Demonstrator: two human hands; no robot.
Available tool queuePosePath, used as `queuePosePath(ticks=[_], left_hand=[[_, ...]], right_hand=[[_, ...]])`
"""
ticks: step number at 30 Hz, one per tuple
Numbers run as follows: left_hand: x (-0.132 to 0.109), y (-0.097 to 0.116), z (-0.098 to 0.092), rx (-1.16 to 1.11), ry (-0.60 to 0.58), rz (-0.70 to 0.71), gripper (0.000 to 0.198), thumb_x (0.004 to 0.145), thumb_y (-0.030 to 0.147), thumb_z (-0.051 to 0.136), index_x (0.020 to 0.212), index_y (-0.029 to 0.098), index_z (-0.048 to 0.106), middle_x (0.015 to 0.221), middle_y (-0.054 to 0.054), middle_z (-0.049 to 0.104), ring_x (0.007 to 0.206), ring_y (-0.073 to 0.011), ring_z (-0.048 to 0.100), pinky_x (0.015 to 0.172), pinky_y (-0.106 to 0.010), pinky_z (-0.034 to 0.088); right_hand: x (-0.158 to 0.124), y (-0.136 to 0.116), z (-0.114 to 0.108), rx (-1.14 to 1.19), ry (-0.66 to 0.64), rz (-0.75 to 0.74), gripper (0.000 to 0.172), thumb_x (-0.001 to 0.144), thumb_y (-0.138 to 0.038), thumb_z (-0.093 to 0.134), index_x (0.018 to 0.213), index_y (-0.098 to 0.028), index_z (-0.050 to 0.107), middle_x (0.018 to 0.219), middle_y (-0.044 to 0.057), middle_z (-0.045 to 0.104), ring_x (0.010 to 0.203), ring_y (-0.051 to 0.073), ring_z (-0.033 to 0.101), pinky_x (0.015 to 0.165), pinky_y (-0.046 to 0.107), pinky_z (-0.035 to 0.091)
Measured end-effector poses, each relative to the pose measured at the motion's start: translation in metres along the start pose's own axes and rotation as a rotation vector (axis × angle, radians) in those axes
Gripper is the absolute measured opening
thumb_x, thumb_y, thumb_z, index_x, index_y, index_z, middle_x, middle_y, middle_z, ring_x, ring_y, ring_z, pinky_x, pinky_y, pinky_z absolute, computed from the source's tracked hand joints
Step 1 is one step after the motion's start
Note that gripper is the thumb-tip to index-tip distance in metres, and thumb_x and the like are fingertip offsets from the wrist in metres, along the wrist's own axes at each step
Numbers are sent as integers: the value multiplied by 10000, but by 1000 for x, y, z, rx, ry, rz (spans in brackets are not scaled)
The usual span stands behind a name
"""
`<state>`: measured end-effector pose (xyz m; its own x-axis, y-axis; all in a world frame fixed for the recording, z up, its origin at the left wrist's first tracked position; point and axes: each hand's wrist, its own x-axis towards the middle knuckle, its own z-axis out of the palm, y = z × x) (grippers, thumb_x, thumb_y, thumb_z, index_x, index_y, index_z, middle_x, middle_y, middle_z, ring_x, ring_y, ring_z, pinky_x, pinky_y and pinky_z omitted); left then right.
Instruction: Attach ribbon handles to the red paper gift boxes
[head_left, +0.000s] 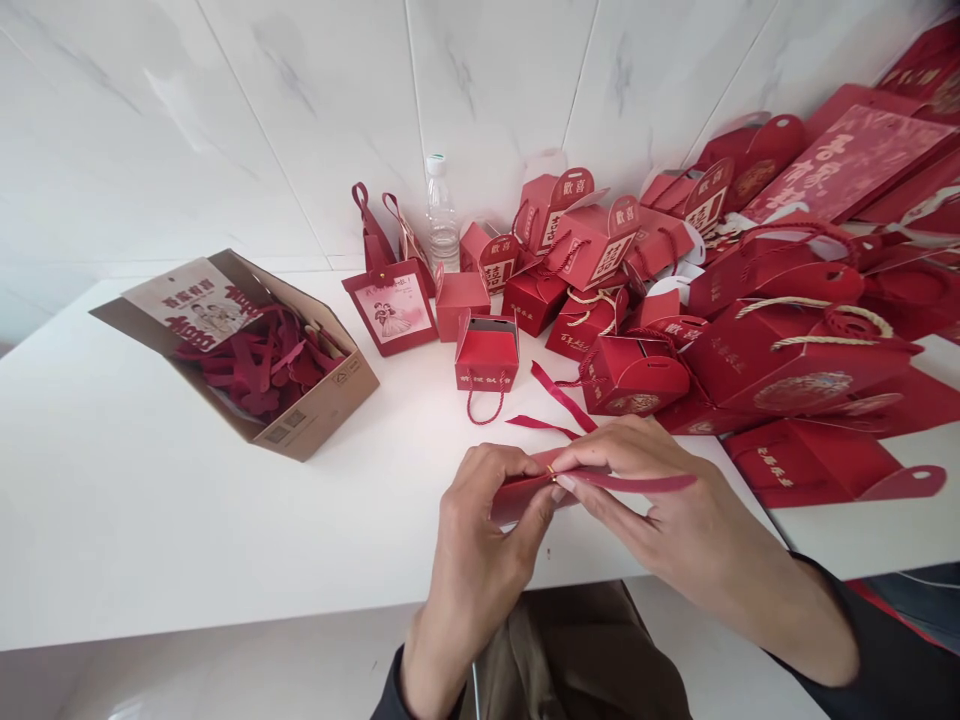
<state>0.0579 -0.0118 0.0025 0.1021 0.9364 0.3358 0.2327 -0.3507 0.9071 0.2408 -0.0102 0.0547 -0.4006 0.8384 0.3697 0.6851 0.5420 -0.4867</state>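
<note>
Near the table's front edge, my left hand (484, 525) is closed on a small red gift box (514, 498), its thumb and fingers pressed at the top edge. My right hand (667, 515) pinches a dark red ribbon (637, 485) whose free end points right. Where the fingertips of both hands meet, a small gold-coloured piece (552, 471) shows at the ribbon. Much of the box is hidden behind my hands. Just beyond them, two tails of red ribbon (561, 396) lie on the table.
A cardboard box (319, 405) on the left holds many dark red ribbon pieces (262, 365). Behind stand a red bag with a pink picture card (391, 308) and a clear bottle (442, 220). Several red gift boxes (487, 352) crowd the right, against the marbled wall (495, 80).
</note>
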Motion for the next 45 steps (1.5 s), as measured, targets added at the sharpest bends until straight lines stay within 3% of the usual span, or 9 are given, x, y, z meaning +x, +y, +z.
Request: queuePosePath(ticks=[6,11,18,26,30,34,39,45], left_hand=[[0,-4,-1,-15,-36,43,41,939,209,699,918,210,664,877,-20,701,805,-151,656,714,-270,539],[0,-7,-2,-35,-69,40,52,938,187,700,919,213,660,900,-13,699,791,-128,651,678,-233,536],[-1,-11,-2,-25,-73,95,72,929,165,713,928,211,658,882,-9,698,789,-121,658,665,-213,535],[0,-15,-2,-55,-70,125,74,933,163,721,963,200,664,915,-19,711,836,-122,670,709,-211,546],[0,-17,-2,-68,-64,126,67,939,173,716,960,200,658,909,-17,704,832,-121,664,710,-211,548],[0,-19,-2,-93,-57,135,97,934,180,729,995,200,656,944,-21,711,867,-121,669,734,-204,548],[-1,-20,-2,-97,-64,137,86,932,165,727,977,190,659,926,-20,702,850,-117,657,733,-201,540],[0,-22,-1,-113,-59,178,116,930,149,730,1016,178,658,951,-25,703,892,-111,657,762,-191,540]], right_hand=[[0,4,-16,136,-115,107,223,1024,-211,514,1142,-300,680,1107,18,751,1069,213,706,897,360,587],[4,9,-22,139,-218,101,305,1033,-222,463,1201,-325,696,1171,29,737,1196,238,655,982,413,574],[11,8,-22,198,-302,214,245,998,-249,505,1086,-327,720,1123,18,706,1057,199,689,849,336,607],[16,6,-22,97,-283,198,212,997,-287,523,1049,-296,728,1076,27,737,1042,221,705,862,345,617],[17,5,-23,103,-292,208,239,1002,-318,532,1078,-305,758,1109,32,758,1126,248,700,884,363,625],[19,4,-26,136,-345,275,270,1005,-371,536,1083,-289,781,1122,49,764,1181,273,674,973,410,593],[22,3,-27,190,-374,404,289,997,-415,522,1047,-304,785,1136,45,748,1129,272,682,819,367,611],[25,3,-27,239,-385,460,304,983,-506,549,978,-294,767,1087,42,736,1060,268,676,864,390,561]])
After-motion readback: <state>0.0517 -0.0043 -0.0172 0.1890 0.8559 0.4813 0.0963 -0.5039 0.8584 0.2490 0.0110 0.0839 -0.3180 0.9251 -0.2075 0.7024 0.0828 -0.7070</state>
